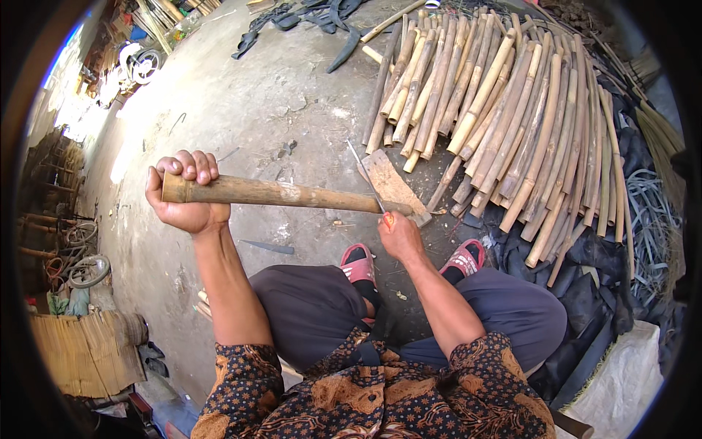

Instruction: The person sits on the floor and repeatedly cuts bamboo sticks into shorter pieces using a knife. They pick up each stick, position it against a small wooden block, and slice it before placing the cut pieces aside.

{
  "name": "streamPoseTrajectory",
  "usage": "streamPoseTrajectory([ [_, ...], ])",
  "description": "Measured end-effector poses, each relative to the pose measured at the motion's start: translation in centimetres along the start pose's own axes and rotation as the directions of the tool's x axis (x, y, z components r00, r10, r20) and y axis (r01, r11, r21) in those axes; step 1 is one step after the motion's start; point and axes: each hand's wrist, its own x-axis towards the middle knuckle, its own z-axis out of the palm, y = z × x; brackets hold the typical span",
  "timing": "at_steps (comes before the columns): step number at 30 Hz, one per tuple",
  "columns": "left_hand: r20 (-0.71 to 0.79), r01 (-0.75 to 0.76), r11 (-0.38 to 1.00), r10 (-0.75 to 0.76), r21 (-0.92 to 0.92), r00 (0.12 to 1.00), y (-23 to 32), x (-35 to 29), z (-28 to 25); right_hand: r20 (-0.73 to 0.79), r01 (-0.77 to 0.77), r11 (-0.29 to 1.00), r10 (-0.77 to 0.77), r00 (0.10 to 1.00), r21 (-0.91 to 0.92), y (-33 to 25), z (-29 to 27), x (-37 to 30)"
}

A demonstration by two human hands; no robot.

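Observation:
My left hand [189,214] is wrapped round the near-left end of a bamboo pole [281,194], held slanting across in front of me. The pole's other end lies over a wooden block [395,180] on the floor. At that end my right hand [401,235] is closed round the orange handle of a thin-bladed tool [370,181]. Its narrow blade crosses the bamboo, pointing away from me; whether it is a knife or a saw I cannot tell. A loose grey blade [268,247] lies on the floor below the pole.
A big heap of cut bamboo poles [504,117] lies to the right, close to the block. Black rubber strips [307,20] lie at the far side. A white sack [621,380] and a bundle of slats [84,351] flank me. My pink sandals [360,268] rest near the block.

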Motion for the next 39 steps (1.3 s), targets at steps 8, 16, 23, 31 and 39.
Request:
streamPoseTrajectory([
  [8,0.015,0.024,0.999,-0.025,0.026,1.000,-0.2,0.2,-0.1,-0.105,-0.013,1.000,0.016,0.994,0.025,0.1,0.1,-0.5],
  [16,0.028,0.043,0.999,-0.043,-0.001,0.999,0.0,0.4,-1.4,-0.033,-0.062,0.998,0.063,0.997,0.033,2.1,0.3,-0.4],
  [23,-0.057,-0.039,0.999,0.040,0.015,0.998,-0.8,1.3,-3.2,-0.026,-0.114,0.992,0.113,0.993,-0.049,7.6,2.1,-0.5],
  [31,0.003,0.287,0.799,-0.340,0.529,0.940,-17.7,-6.6,-10.3,0.028,-0.318,0.917,0.334,0.942,-0.240,12.4,1.3,-0.6],
  [39,-0.496,0.546,0.719,-0.317,0.430,0.808,-25.4,-9.7,-16.5,-0.005,-0.231,0.893,0.249,0.969,-0.386,13.7,1.5,-0.3],
])
